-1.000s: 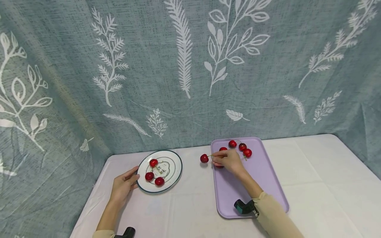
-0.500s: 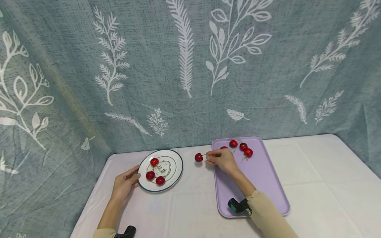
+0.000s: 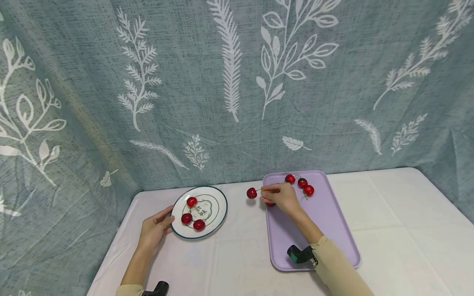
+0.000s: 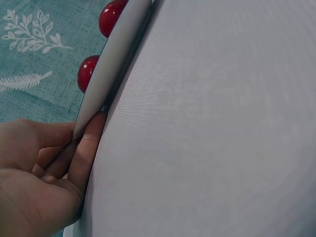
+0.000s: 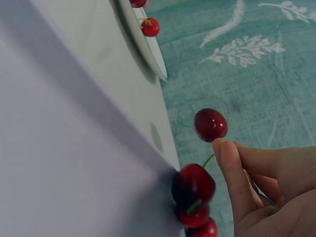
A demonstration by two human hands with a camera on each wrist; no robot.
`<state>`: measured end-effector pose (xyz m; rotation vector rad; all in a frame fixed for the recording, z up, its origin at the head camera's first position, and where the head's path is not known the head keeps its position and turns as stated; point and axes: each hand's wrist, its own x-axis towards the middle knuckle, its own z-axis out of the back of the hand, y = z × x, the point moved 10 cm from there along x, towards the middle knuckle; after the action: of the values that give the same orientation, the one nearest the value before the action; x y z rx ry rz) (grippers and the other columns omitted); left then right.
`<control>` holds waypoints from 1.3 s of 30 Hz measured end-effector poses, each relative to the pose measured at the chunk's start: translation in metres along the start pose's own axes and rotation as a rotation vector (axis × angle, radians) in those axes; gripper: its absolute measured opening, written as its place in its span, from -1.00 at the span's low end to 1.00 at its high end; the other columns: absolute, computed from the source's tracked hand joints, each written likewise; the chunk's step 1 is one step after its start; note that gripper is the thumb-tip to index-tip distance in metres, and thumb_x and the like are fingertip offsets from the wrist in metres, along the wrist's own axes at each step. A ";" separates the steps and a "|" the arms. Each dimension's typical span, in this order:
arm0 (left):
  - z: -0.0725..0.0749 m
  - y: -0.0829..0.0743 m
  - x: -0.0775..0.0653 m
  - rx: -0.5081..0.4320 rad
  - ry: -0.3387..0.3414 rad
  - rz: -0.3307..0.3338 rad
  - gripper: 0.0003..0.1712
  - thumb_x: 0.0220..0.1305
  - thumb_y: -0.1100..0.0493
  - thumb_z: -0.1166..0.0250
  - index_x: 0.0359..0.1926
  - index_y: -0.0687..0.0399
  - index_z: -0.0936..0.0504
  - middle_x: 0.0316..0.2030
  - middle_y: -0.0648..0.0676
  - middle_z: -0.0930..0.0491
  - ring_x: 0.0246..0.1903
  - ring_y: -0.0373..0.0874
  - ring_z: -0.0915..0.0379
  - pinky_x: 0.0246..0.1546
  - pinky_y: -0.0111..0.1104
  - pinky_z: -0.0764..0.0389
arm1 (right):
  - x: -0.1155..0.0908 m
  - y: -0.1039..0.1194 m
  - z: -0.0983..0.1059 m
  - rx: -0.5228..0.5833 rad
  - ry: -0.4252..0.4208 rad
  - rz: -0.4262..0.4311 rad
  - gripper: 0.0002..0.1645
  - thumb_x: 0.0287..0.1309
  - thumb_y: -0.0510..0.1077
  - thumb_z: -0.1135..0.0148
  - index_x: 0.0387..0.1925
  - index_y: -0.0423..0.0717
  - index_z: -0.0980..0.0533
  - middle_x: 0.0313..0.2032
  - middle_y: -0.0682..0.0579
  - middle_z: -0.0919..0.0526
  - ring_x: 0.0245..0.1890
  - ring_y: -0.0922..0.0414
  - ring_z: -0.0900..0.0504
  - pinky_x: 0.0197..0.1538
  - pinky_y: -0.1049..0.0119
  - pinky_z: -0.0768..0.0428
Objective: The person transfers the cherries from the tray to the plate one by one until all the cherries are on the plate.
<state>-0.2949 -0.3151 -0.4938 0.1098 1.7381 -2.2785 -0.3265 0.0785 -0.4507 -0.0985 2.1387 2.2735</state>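
My left hand (image 3: 153,231) pinches the left edge of a round white plate (image 3: 217,202) with a dark rim; in the left wrist view, fingers (image 4: 85,157) reach under the rim. Three red cherries lie on it, one cherry (image 3: 199,225) nearest the front. Between thumb and fingertips, my right hand (image 3: 284,200) holds a dark red cherry (image 3: 252,193) by its stem, just left of the lilac tray (image 3: 311,230). In the right wrist view this cherry (image 5: 211,124) hangs beyond the fingertips. More cherries (image 3: 308,190) sit at the tray's far end, one partly hidden by my right hand.
A white tablecloth (image 3: 237,250) covers the table, with a strip of it between plate and tray. Behind stands a blue-green curtain (image 3: 177,94) with white leaf prints. A small black device (image 3: 300,254) is strapped at the right wrist.
My right hand moved left with the cherry, out past the tray's edge, then came back slightly right. The left hand and plate have stayed in place.
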 end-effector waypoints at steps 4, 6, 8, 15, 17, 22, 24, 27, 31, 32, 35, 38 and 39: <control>0.000 0.001 -0.001 0.006 -0.001 0.010 -0.44 0.43 0.30 -0.09 0.41 0.26 -0.28 0.39 0.34 -0.22 -0.28 -0.49 -0.52 -0.20 -0.53 -0.67 | 0.001 0.005 0.006 0.016 0.003 0.015 -0.72 0.16 -0.46 -0.26 -0.08 -0.57 -0.57 -0.24 -0.37 -0.70 -0.37 0.09 -0.75 -0.20 0.29 -0.74; 0.000 0.001 -0.001 0.009 0.001 0.011 -0.44 0.44 0.29 -0.09 0.42 0.25 -0.28 0.39 0.34 -0.22 -0.27 -0.49 -0.52 -0.20 -0.53 -0.67 | 0.001 0.007 0.010 0.024 -0.002 0.016 -0.71 0.16 -0.47 -0.25 -0.08 -0.59 -0.56 -0.26 -0.37 -0.70 -0.40 0.14 -0.74 -0.22 0.32 -0.74; 0.000 0.001 -0.002 0.013 0.002 0.012 -0.44 0.44 0.29 -0.09 0.42 0.25 -0.28 0.40 0.34 -0.21 -0.27 -0.49 -0.51 -0.20 -0.54 -0.67 | 0.001 0.008 0.014 0.022 -0.012 0.013 -0.71 0.15 -0.47 -0.26 -0.08 -0.59 -0.56 -0.26 -0.35 -0.71 -0.42 0.19 -0.72 -0.25 0.37 -0.73; -0.001 -0.001 -0.001 0.010 -0.001 0.009 -0.44 0.43 0.30 -0.09 0.41 0.26 -0.28 0.40 0.34 -0.21 -0.26 -0.49 -0.51 -0.20 -0.53 -0.67 | -0.002 0.007 0.036 -0.033 -0.053 -0.003 -0.71 0.17 -0.42 -0.27 -0.07 -0.51 -0.59 -0.20 -0.32 -0.71 -0.42 0.22 -0.72 -0.22 0.37 -0.73; 0.000 -0.001 -0.002 0.017 -0.001 0.009 -0.44 0.44 0.29 -0.09 0.41 0.25 -0.28 0.40 0.33 -0.22 -0.26 -0.50 -0.51 -0.20 -0.54 -0.67 | -0.002 0.007 0.042 -0.051 -0.063 0.003 -0.71 0.16 -0.42 -0.28 -0.08 -0.51 -0.59 -0.18 -0.32 -0.70 -0.42 0.22 -0.72 -0.22 0.35 -0.73; 0.000 -0.001 -0.002 0.024 0.002 0.008 -0.44 0.44 0.29 -0.09 0.41 0.25 -0.28 0.39 0.33 -0.23 -0.26 -0.51 -0.50 -0.20 -0.54 -0.67 | -0.003 0.006 0.052 -0.109 -0.069 0.015 -0.71 0.14 -0.41 -0.30 -0.09 -0.52 -0.59 -0.18 -0.35 -0.70 -0.40 0.17 -0.73 -0.22 0.32 -0.74; 0.000 0.000 -0.002 0.023 0.001 0.006 -0.44 0.44 0.30 -0.09 0.41 0.26 -0.28 0.39 0.34 -0.23 -0.26 -0.51 -0.51 -0.19 -0.53 -0.67 | -0.004 0.005 0.056 -0.131 -0.075 0.010 -0.71 0.14 -0.40 -0.31 -0.10 -0.51 -0.60 -0.20 -0.33 -0.70 -0.39 0.12 -0.75 -0.23 0.30 -0.74; 0.001 0.000 -0.002 0.026 -0.007 0.004 -0.44 0.43 0.30 -0.09 0.41 0.26 -0.29 0.38 0.34 -0.25 -0.27 -0.52 -0.50 -0.19 -0.53 -0.67 | -0.004 0.002 0.059 -0.150 -0.071 0.006 -0.71 0.14 -0.41 -0.31 -0.09 -0.51 -0.60 -0.21 -0.34 -0.70 -0.38 0.08 -0.75 -0.22 0.28 -0.74; 0.001 0.001 -0.001 0.030 -0.014 -0.001 -0.44 0.43 0.29 -0.08 0.41 0.25 -0.29 0.37 0.34 -0.27 -0.27 -0.53 -0.50 -0.18 -0.54 -0.67 | -0.005 0.001 0.063 -0.154 -0.077 0.016 -0.71 0.15 -0.41 -0.30 -0.09 -0.53 -0.59 -0.23 -0.34 -0.71 -0.40 0.11 -0.75 -0.25 0.35 -0.74; 0.001 0.001 -0.001 0.030 -0.014 -0.003 -0.44 0.43 0.29 -0.08 0.41 0.24 -0.29 0.37 0.34 -0.26 -0.27 -0.54 -0.50 -0.18 -0.54 -0.67 | -0.005 0.001 0.064 -0.157 -0.081 0.018 -0.71 0.15 -0.41 -0.30 -0.09 -0.52 -0.60 -0.23 -0.34 -0.71 -0.40 0.12 -0.75 -0.26 0.37 -0.73; 0.001 0.001 -0.001 0.031 -0.015 -0.006 -0.44 0.44 0.29 -0.08 0.41 0.24 -0.29 0.37 0.34 -0.27 -0.27 -0.53 -0.50 -0.18 -0.55 -0.66 | -0.006 0.003 0.067 -0.155 -0.095 0.028 -0.72 0.17 -0.39 -0.30 -0.09 -0.51 -0.60 -0.23 -0.32 -0.71 -0.42 0.17 -0.73 -0.28 0.42 -0.72; 0.001 0.000 -0.002 0.030 -0.014 -0.007 -0.44 0.44 0.28 -0.08 0.41 0.23 -0.29 0.37 0.34 -0.26 -0.27 -0.54 -0.50 -0.18 -0.55 -0.66 | -0.006 0.006 0.067 -0.137 -0.095 0.030 -0.70 0.18 -0.37 -0.29 -0.07 -0.51 -0.59 -0.21 -0.32 -0.71 -0.42 0.21 -0.73 -0.26 0.41 -0.72; 0.001 0.000 -0.002 0.029 -0.015 -0.007 -0.44 0.44 0.28 -0.08 0.41 0.23 -0.29 0.36 0.34 -0.27 -0.27 -0.54 -0.50 -0.18 -0.55 -0.66 | -0.006 0.008 0.067 -0.131 -0.095 0.029 -0.70 0.19 -0.37 -0.29 -0.07 -0.51 -0.59 -0.20 -0.32 -0.71 -0.42 0.22 -0.73 -0.26 0.40 -0.72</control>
<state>-0.2931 -0.3156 -0.4932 0.0924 1.7015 -2.3044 -0.3229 0.1446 -0.4388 0.0386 1.9586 2.3811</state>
